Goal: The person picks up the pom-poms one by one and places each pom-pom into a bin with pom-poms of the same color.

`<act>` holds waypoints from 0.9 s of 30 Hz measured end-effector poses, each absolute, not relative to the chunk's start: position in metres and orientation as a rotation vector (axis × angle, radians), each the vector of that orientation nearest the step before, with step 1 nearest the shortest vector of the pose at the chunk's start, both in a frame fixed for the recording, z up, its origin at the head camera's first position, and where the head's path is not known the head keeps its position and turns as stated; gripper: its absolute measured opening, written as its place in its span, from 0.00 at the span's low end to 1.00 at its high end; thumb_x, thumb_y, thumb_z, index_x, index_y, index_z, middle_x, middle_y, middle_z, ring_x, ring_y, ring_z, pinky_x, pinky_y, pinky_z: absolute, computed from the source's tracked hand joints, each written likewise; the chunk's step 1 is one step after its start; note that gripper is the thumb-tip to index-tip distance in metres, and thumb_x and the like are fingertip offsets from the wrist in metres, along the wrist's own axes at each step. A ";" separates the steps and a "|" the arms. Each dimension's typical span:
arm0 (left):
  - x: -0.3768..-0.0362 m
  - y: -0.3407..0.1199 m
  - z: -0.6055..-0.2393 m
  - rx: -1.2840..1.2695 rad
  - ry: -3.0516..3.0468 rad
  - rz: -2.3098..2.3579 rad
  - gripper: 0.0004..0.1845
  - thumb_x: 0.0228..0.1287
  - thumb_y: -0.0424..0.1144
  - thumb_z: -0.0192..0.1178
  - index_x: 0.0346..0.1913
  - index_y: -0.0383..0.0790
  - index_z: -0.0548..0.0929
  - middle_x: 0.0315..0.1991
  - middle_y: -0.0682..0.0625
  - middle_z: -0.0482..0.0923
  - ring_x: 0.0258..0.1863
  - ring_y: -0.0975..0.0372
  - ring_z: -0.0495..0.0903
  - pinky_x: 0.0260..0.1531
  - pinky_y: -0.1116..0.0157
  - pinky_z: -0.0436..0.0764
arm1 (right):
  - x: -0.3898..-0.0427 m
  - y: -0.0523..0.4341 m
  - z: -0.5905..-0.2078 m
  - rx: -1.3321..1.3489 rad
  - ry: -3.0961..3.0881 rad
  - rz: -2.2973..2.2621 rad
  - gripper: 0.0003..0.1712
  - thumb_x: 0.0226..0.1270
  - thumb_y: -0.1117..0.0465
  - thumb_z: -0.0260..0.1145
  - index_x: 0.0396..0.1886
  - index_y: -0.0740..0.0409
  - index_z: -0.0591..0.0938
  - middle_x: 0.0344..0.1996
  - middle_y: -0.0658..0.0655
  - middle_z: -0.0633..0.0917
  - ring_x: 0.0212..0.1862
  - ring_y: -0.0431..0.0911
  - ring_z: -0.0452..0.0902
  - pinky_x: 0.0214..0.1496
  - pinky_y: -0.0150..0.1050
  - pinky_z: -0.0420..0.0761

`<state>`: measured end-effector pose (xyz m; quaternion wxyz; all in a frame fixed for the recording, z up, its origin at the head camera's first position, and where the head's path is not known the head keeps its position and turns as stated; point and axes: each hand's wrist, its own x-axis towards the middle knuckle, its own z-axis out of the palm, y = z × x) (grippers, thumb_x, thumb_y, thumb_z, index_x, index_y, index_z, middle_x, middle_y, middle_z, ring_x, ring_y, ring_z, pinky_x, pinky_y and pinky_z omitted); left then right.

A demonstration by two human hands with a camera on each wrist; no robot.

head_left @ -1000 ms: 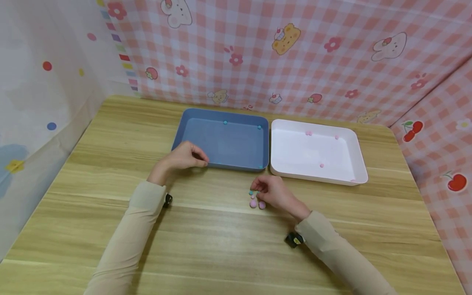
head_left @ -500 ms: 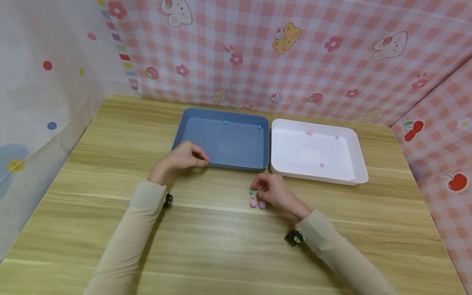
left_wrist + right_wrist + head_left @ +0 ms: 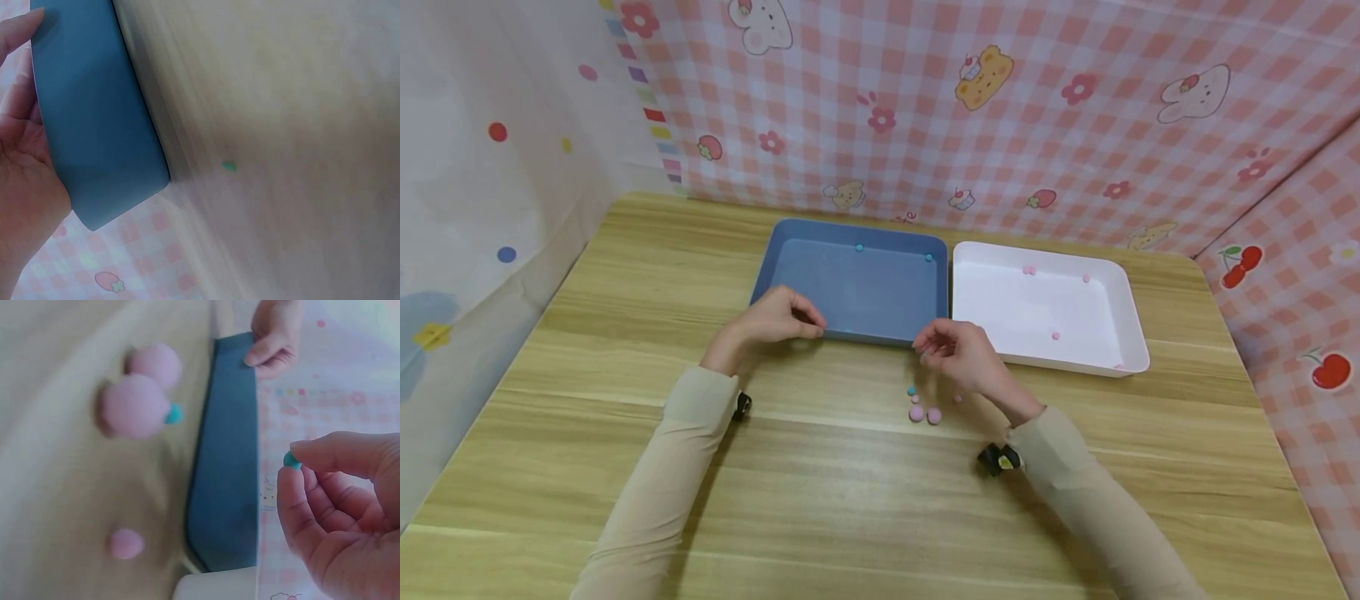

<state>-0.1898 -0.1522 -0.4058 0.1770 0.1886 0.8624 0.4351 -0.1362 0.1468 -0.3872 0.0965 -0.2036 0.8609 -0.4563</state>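
Note:
My left hand [image 3: 778, 317] grips the near left rim of a blue tray [image 3: 857, 292], its thumb on the outer wall in the left wrist view and the other fingers behind the rim. Between thumb and forefinger, my right hand [image 3: 962, 354] pinches a small teal ball [image 3: 291, 460] by the tray's near right corner. On the table below lie two larger pink balls [image 3: 917, 413], another teal ball [image 3: 912, 390] and a small pink ball [image 3: 915, 399]. Another small pink ball [image 3: 957, 398] sits apart, to their right. Inside the blue tray, teal balls [image 3: 860, 247] rest along the far side.
A white tray [image 3: 1022, 304] with several small pink balls [image 3: 1056, 336] in it stands right of the blue one. Behind both hangs a pink checked cloth [image 3: 917, 108]. Wooden tabletop [image 3: 842, 500] stretches in front of the trays.
My right hand has risen from the loose balls toward the blue tray's near edge, carrying a teal ball. A small pink ball it covered now shows. The left hand stays put.

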 end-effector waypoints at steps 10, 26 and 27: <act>-0.190 -0.152 -0.407 0.530 2.427 1.233 0.05 0.54 0.30 0.66 0.34 0.32 0.87 0.32 0.45 0.85 0.33 0.63 0.79 0.37 0.67 0.76 | -0.163 0.140 -0.386 -0.574 2.555 -1.473 0.08 0.55 0.76 0.64 0.36 0.67 0.81 0.35 0.62 0.84 0.37 0.50 0.78 0.40 0.36 0.77; -0.191 -0.151 -0.408 0.540 2.439 1.238 0.05 0.53 0.29 0.66 0.33 0.32 0.87 0.30 0.47 0.85 0.30 0.65 0.79 0.35 0.68 0.76 | -0.193 0.112 -0.379 -0.465 2.524 -1.636 0.09 0.55 0.75 0.64 0.37 0.69 0.82 0.35 0.65 0.83 0.36 0.47 0.77 0.38 0.34 0.77; -0.191 -0.151 -0.408 0.540 2.440 1.239 0.04 0.53 0.29 0.66 0.33 0.32 0.87 0.30 0.47 0.85 0.31 0.65 0.79 0.36 0.68 0.76 | -0.195 0.111 -0.379 -0.445 2.526 -1.637 0.09 0.55 0.75 0.64 0.37 0.69 0.82 0.35 0.64 0.83 0.35 0.46 0.77 0.38 0.33 0.76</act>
